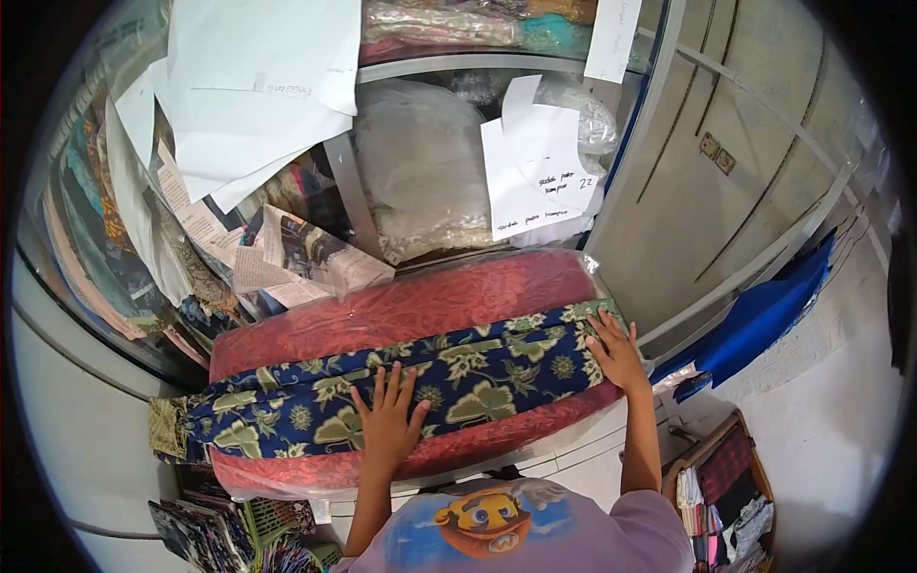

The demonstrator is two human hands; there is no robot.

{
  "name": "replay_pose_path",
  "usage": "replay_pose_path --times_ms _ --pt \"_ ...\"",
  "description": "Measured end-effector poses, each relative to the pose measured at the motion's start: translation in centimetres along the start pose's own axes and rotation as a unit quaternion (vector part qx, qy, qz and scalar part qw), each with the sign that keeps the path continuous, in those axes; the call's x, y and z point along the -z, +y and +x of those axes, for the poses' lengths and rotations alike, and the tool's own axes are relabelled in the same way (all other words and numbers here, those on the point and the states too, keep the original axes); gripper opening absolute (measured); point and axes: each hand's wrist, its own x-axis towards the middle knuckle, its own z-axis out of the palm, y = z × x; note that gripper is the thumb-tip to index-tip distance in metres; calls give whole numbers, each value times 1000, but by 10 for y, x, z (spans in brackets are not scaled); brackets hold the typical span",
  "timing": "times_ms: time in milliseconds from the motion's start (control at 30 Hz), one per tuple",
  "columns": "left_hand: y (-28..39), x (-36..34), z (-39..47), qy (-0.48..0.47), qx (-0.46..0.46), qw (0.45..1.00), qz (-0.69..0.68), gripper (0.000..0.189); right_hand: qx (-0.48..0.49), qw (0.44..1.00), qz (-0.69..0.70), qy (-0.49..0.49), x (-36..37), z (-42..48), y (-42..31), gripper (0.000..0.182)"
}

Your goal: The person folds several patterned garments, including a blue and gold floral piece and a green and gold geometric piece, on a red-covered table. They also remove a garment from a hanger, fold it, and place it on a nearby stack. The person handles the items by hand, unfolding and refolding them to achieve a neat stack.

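A long piece of navy batik fabric with a green and cream flower print lies lengthwise before me. Its left end narrows into a gathered olive band, which reaches past the edge of the support. Underneath is a red patterned bundle wrapped in transparent plastic. My left hand rests flat on the near side of the fabric, left of the middle, fingers spread. At the right end my right hand lies on the fabric's border, fingers apart. Neither hand grips anything visible.
White paper pattern pieces with writing hang at the upper left, others beyond the bundle. Folded newsprint touches its far side. Blue cloth hangs at right. A wooden box of folded fabrics and a green basket stand low down.
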Motion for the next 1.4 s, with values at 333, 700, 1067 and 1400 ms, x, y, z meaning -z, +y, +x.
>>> replay_pose_path --times_ms 333,700,1067,1400 --pt "7 3 -1 6 27 1000 2 57 -121 985 25 119 -2 22 33 56" --pt "27 1 3 50 82 995 -39 51 -137 909 394 -14 6 34 60 47" --pt "107 -45 53 61 -45 997 -7 49 -134 763 617 -137 44 34 68 38" --pt "105 -76 72 131 5 990 48 54 -55 717 665 -201 95 40 1 35"
